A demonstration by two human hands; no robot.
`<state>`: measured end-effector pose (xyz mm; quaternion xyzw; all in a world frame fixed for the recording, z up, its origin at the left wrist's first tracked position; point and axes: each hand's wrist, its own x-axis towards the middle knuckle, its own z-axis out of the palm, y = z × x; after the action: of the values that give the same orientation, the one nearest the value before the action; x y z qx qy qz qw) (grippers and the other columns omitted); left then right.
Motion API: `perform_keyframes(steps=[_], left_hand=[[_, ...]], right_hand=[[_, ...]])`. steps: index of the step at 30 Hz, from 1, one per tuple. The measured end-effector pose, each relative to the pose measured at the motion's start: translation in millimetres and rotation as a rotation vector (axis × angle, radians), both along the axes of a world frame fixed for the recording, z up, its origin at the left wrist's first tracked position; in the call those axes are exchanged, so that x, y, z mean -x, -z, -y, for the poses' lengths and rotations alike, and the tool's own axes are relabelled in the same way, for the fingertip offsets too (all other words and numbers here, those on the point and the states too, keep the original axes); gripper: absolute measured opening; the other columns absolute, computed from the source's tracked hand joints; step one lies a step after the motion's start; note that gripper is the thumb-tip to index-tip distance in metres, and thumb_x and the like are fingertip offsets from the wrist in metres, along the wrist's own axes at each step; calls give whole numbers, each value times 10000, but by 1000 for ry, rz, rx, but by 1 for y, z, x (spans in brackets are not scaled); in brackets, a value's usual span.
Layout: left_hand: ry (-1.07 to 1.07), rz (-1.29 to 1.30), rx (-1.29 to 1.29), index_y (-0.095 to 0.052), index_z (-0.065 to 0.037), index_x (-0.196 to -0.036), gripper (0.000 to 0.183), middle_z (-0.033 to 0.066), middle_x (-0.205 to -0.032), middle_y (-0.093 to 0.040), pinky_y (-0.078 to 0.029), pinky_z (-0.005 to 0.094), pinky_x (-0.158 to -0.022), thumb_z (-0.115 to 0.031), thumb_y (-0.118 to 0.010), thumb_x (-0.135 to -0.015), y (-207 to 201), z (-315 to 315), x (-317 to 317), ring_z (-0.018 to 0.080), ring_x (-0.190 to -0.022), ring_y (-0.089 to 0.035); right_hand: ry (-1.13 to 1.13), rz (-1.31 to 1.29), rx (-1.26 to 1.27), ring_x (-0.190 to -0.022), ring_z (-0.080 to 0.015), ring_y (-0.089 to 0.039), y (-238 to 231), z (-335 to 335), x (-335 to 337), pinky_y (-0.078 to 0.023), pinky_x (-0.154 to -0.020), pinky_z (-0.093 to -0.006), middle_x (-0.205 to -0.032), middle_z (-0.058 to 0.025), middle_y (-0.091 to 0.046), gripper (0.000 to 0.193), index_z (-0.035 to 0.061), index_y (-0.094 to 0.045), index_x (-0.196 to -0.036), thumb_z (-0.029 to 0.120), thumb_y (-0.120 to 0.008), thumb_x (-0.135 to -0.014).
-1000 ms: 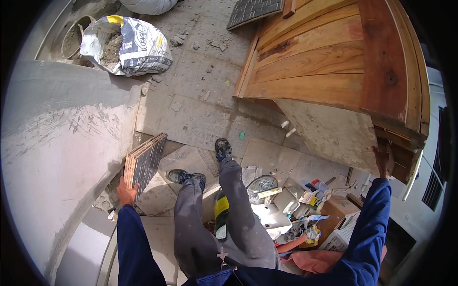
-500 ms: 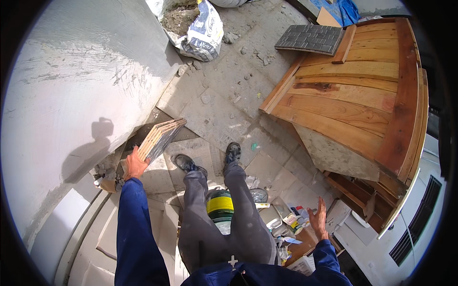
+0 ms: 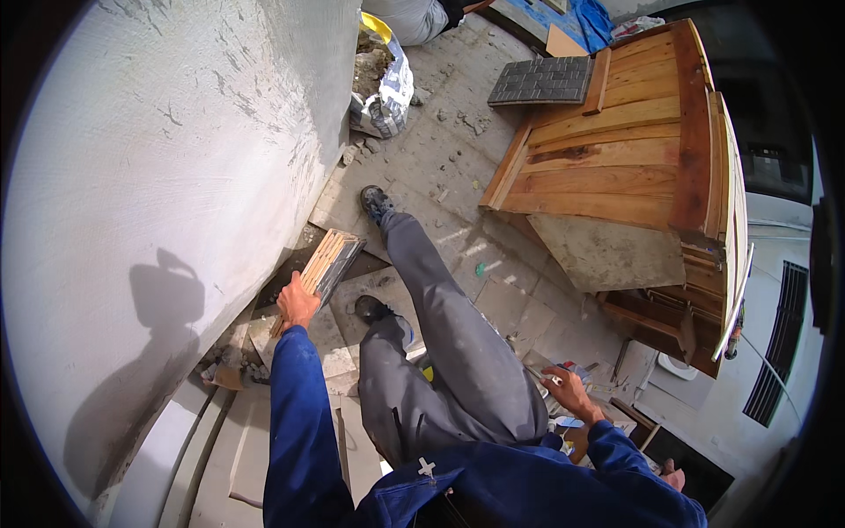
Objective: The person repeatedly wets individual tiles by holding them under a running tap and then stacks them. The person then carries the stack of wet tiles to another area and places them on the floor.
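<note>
My left hand point(image 3: 299, 304) is closed round the near end of a small stack of tiles point(image 3: 330, 264), dark-faced with tan edges. It carries the stack low beside the grey wall point(image 3: 220, 176). My right hand point(image 3: 574, 396) hangs out to the right over a jumble of small items, fingers loosely bent and apart. A small pale thing shows by its fingertips; whether they touch it is unclear. A dark tile with a brick pattern point(image 3: 541, 81) lies on the far end of the wooden furniture piece point(image 3: 607, 150).
A torn white sack of rubble point(image 3: 383, 92) stands ahead by the wall, with a person's grey-clad leg point(image 3: 409, 19) beyond it. Grit and chips lie on the slab floor point(image 3: 449, 167). Part of another hand point(image 3: 673, 477) shows at the lower right. A blue sheet point(image 3: 590, 22) lies far right.
One foot has stepped forward toward the sack, and the view has shifted. The tiles have come along in my left hand. My right hand's fingers have bent, and the other hand has appeared.
</note>
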<state>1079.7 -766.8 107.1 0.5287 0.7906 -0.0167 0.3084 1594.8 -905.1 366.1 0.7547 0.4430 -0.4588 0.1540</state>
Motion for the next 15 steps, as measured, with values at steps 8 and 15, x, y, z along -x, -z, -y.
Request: perform_keyframes(steps=[8,15], left_hand=[[-19,7,-29,-532,-50,-994,466,253,-843,-665,-513,522,-729,-215,-791,-643,6,1,2,451,-834,-641],[0,-8,-48,-507,-50,-966,450,245,-833,-668,-521,514,-702,-186,-793,-646,7,1,-12,443,-815,-649]], right_hand=[[-225,38,-453,-888,-341,-662,4,-191,59,-515,-789,-392,-1003,-208,-674,301,-5,-637,-1078,215,-622,-873],[-143,-352,-405,-944,-355,-647,72,-238,165,-509,-825,-409,-1067,-200,-663,329,3,-620,-1099,268,-594,-905]])
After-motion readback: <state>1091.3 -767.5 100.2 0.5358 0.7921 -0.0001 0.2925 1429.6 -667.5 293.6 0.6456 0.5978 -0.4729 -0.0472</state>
